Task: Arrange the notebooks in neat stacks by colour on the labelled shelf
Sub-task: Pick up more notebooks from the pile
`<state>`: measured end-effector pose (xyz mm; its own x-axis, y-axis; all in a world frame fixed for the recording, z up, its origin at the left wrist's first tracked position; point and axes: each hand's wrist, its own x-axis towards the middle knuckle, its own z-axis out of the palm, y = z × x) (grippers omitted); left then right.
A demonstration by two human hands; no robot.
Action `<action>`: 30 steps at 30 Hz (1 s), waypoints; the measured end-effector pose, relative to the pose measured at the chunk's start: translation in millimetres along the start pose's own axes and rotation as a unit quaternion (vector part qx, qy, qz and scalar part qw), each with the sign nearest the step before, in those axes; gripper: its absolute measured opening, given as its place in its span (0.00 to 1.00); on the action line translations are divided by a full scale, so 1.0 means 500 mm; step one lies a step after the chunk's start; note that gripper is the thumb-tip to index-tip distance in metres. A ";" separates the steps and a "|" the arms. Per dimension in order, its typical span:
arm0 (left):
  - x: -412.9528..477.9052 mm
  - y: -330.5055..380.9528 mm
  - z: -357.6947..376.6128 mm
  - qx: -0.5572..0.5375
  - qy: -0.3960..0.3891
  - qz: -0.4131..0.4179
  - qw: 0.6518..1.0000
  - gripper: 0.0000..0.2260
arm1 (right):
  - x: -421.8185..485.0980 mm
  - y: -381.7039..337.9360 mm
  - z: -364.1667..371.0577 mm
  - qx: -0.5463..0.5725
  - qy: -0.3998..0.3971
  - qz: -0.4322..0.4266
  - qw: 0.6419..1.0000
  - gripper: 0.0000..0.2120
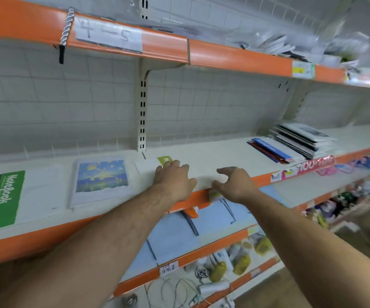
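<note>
On the white shelf lie a green notebook at far left, a notebook with a blue and yellow painted cover, and a white notebook with a light green corner patch. My left hand rests palm down on that white notebook, fingers fairly straight. Just right of it, my right hand hovers over the shelf's front edge with loosely curled fingers, holding nothing. At the right sit a stack of blue and red notebooks and a stack of black and white ones.
An orange-edged upper shelf carries a paper label reading 4-5 and cluttered packets. Below, a shelf holds light blue sheets; lower ones hold yarn and small goods. A perforated upright splits the back wall.
</note>
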<state>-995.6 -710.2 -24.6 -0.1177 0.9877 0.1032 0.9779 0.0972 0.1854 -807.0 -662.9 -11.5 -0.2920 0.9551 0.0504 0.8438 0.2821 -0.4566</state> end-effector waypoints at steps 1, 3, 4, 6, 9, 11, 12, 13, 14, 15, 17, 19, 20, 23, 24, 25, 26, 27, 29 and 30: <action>0.001 0.018 0.009 -0.002 -0.008 0.024 1.000 0.27 | -0.017 0.017 -0.005 -0.030 0.006 0.001 1.000 0.30; 0.005 0.059 0.027 0.001 -0.027 0.068 0.997 0.29 | -0.056 0.053 -0.017 -0.114 0.011 0.017 0.993 0.32; 0.007 0.081 0.036 0.005 -0.040 0.085 0.996 0.29 | -0.077 0.071 -0.024 -0.153 0.008 0.031 0.988 0.34; 0.009 0.128 0.051 0.012 -0.066 0.119 0.991 0.30 | -0.117 0.111 -0.042 -0.201 -0.010 0.063 0.977 0.35; -0.001 0.206 0.064 0.015 -0.093 0.173 0.980 0.30 | -0.174 0.174 -0.071 -0.227 -0.029 0.116 0.967 0.36; -0.008 0.260 0.072 0.021 -0.109 0.205 0.972 0.30 | -0.206 0.214 -0.095 -0.230 -0.027 0.148 0.961 0.36; -0.010 0.287 0.078 0.025 -0.115 0.217 0.969 0.31 | -0.221 0.234 -0.106 -0.230 -0.024 0.160 0.960 0.35; -0.009 0.314 0.085 0.029 -0.120 0.227 0.966 0.31 | -0.233 0.255 -0.115 -0.231 -0.020 0.169 0.958 0.35; -0.008 0.342 0.093 0.034 -0.124 0.236 0.963 0.31 | -0.245 0.277 -0.123 -0.233 -0.015 0.175 0.957 0.35; -0.005 0.370 0.101 0.040 -0.126 0.244 0.961 0.32 | -0.255 0.301 -0.131 -0.234 -0.010 0.179 0.956 0.35; 0.001 0.427 0.117 0.050 -0.132 0.256 0.956 0.32 | -0.270 0.349 -0.146 -0.230 -0.004 0.185 0.955 0.36; 0.008 0.486 0.128 0.056 -0.134 0.265 0.953 0.31 | -0.279 0.400 -0.165 -0.223 0.000 0.191 0.956 0.36; 0.011 0.515 0.132 0.056 -0.134 0.269 0.952 0.31 | -0.281 0.426 -0.177 -0.220 0.002 0.193 0.956 0.36; 0.025 0.608 0.146 0.053 -0.134 0.270 0.952 0.31 | -0.279 0.514 -0.217 -0.211 0.004 0.192 0.959 0.35; 0.033 0.640 0.152 0.052 -0.134 0.267 0.953 0.31 | -0.277 0.544 -0.233 -0.206 0.006 0.190 0.960 0.35; 0.040 0.675 0.157 0.049 -0.132 0.263 0.954 0.31 | -0.277 0.575 -0.250 -0.203 0.009 0.187 0.961 0.35; 0.049 0.709 0.164 0.045 -0.128 0.261 0.956 0.31 | -0.277 0.605 -0.269 -0.202 0.013 0.183 0.962 0.35; 0.056 0.743 0.169 0.040 -0.124 0.259 0.957 0.31 | -0.277 0.633 -0.288 -0.204 0.017 0.179 0.962 0.34; 0.069 0.809 0.179 0.036 -0.119 0.259 0.958 0.31 | -0.280 0.688 -0.324 -0.210 0.022 0.175 0.962 0.34; 0.076 0.839 0.184 0.036 -0.119 0.260 0.958 0.30 | -0.281 0.715 -0.341 -0.212 0.022 0.176 0.961 0.34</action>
<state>-573.7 -620.9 -32.8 0.4226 0.9041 -0.0633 0.9040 -0.4154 0.1013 -387.6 -680.5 -30.6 0.0558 0.9984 0.0009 0.9972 -0.0557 -0.0499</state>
